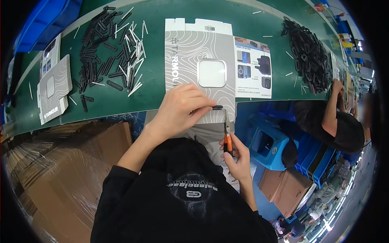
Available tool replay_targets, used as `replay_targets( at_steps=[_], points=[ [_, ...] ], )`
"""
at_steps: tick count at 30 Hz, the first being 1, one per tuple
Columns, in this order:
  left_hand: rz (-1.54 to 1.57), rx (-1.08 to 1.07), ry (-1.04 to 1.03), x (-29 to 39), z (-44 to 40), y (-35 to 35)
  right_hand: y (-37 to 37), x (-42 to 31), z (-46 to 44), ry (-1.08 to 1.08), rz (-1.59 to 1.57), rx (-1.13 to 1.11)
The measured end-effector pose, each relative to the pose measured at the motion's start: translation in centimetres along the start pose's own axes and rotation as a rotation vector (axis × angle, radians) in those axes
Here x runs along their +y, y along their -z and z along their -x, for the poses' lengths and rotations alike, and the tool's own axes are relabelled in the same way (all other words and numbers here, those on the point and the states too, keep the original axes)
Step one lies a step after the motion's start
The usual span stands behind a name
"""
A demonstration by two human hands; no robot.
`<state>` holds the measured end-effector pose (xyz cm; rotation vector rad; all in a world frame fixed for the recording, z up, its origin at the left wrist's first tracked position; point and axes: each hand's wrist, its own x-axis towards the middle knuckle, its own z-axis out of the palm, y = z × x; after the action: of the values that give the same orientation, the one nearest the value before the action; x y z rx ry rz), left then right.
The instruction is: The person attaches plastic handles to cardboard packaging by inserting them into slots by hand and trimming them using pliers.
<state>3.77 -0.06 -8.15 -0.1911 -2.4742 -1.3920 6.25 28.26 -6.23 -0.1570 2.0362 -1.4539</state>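
My left hand [184,104] is closed, pinching a small black plastic clip-like piece [218,107] between thumb and fingers. Closed around the orange and black handles of a pair of pliers [228,141] is my right hand [238,156]. The pliers point up toward the black piece, and their tip is close to its right end; whether they grip it I cannot tell. Beneath my left hand a flat grey printed cardboard sleeve [184,52] with a window lies across the table edge. A second printed panel [253,86] shows at its right.
Black pieces [95,56] mixed with white strips lie at the left of the green table [156,12]; more black pieces [308,56] are heaped at the right. Folded sleeves [56,87] lie far left. Cardboard [77,166], a blue stool [269,141] and a co-worker's arm [332,105] flank me.
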Motion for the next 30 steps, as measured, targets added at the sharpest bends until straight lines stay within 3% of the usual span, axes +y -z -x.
replay_targets(
  at_steps=[15, 30],
  points=[
    [-0.041, -0.044, 0.015, -0.1, -0.3, 0.3, -1.1, -2.4, -0.2, -0.046, 0.123, 0.041],
    [0.112, -0.076, 0.021, -0.1, 0.4, 0.6, -0.3, -0.8, 0.1, -0.078, -0.100, 0.075]
  ],
)
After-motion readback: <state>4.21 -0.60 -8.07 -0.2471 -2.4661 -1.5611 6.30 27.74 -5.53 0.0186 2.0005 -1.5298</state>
